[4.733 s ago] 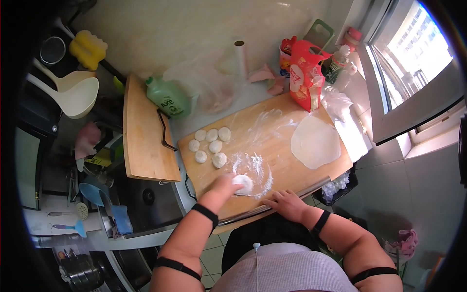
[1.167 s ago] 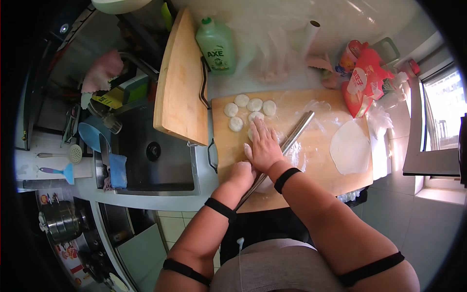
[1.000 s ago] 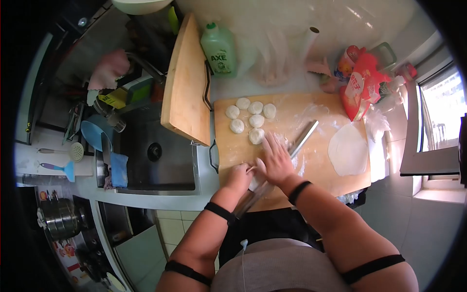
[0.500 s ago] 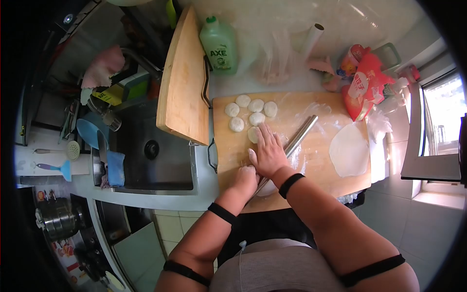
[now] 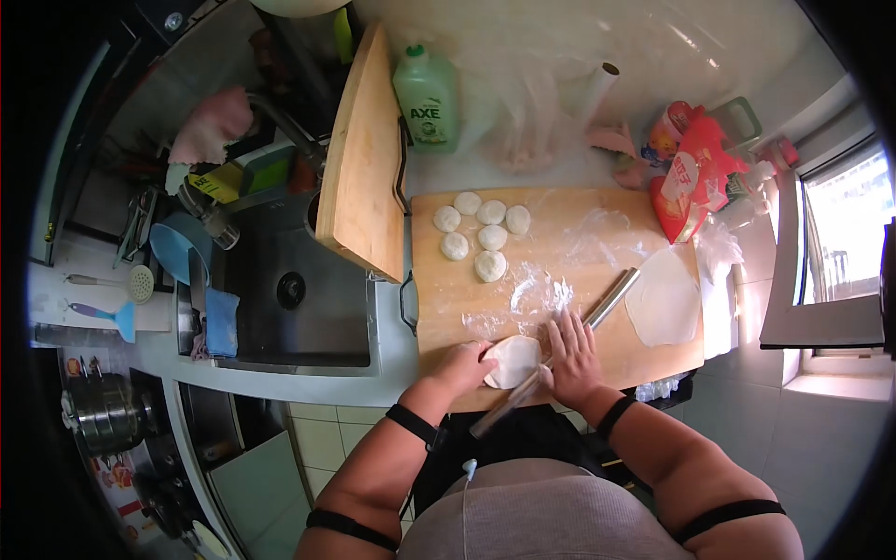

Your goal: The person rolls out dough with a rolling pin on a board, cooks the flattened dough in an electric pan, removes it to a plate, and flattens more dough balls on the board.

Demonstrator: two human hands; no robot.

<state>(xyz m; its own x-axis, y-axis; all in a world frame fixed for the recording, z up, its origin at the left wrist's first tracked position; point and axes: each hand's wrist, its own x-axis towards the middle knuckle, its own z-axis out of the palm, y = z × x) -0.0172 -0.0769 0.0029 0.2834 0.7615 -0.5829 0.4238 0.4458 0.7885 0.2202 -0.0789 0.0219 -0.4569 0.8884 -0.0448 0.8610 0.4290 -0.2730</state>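
My left hand [image 5: 461, 370] pinches the left edge of a small flat dough round [image 5: 514, 361] near the front edge of the wooden board [image 5: 448, 308]. With fingers stretched out, my right hand [image 5: 573, 359] lies on a shiny metal rolling pin [image 5: 612, 297]. The pin runs diagonally past the right side of the round, and its near end sticks out over the board's edge. Several dough balls [image 5: 491, 266] are grouped at the back left of the board. At its right side lies a large thin dough sheet [image 5: 664, 297].
Loose flour [image 5: 539, 291] marks the board's middle. An upright cutting board [image 5: 355, 159] stands left, beside the sink [image 5: 280, 327]. Behind are a green detergent bottle [image 5: 427, 103] and a red bag [image 5: 689, 177]. An open window [image 5: 845, 233] is at right.
My right hand has moved from beside the dough balls toward me and right, onto the rolling pin. The pin has shifted right and nearer. The dough round now shows in my left fingers.
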